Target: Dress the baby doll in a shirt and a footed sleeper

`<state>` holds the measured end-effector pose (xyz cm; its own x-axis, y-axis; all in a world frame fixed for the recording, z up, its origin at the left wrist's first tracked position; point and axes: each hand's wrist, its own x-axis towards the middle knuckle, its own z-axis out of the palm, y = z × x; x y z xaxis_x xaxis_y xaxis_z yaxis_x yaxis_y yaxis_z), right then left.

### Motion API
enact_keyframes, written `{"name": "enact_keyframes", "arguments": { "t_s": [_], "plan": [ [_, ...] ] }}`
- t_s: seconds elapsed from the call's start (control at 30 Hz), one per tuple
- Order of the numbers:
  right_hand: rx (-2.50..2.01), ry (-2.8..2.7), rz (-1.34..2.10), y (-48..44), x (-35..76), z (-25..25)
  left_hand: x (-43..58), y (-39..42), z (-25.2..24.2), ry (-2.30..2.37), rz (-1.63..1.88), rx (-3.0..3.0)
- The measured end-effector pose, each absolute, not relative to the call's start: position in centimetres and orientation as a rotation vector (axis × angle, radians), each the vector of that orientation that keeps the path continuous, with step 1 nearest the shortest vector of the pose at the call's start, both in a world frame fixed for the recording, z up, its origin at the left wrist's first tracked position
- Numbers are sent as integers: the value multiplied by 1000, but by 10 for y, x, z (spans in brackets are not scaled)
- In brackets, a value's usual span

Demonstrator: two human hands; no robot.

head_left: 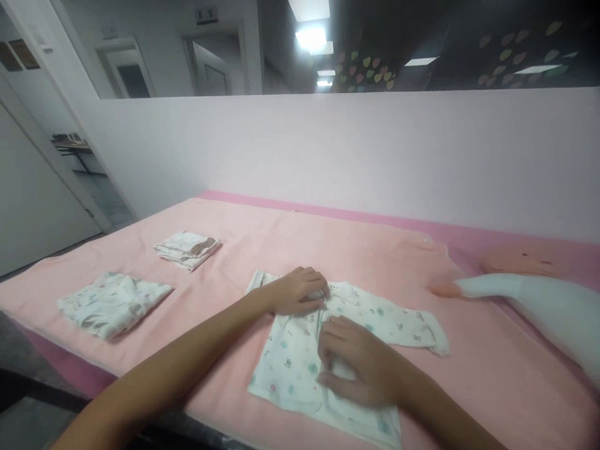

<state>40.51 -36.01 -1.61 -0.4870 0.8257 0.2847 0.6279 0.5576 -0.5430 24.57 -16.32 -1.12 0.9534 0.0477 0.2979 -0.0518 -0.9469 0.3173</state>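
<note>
Can't see the whole shirt [288, 369] beneath left hand [297, 290] and right hand [359, 359], lower centre, nor the whole blurry-tipped white object [550, 312], cut off far right.

Printed shirt [288, 365]: we see thin, matt cloth, lightly creased, with stitched edges.
Folded garments [115, 303]: we find similar light, dull fabric, wrinkled along the folds.
Peach cover [262, 240]: we read soft-looking cloth, matt, faintly rippled.
White wall [328, 150]: we see a smooth, even surface with a low sheen.
Upper pane [394, 31]: glossy and smooth, glass or clear plastic, we cannot tell which.
White shape at right [539, 306]: we see a smooth, matt surface.
</note>
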Motion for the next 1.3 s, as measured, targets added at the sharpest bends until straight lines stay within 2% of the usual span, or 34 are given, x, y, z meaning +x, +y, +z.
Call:
{"name": "enact_keyframes", "arguments": {
  "t_s": [0.27,0.5,0.77,1.03,1.3],
  "plan": [
    [-1101,-2330,575,-360,394,-30,247,-163,-20,102,347,2645],
    [-1046,-2357,501,-361,389,-38,248,-167,-21,105,364,2572],
    [-988,-2477,394,-364,384,-33,251,-168,-24,105,392,2602],
    [-945,-2391,474,-367,387,-25,250,-165,-24,40,386,2598],
    [-934,-2346,512,-368,380,-35,254,-162,-31,196,532,2752]
  ]
}}
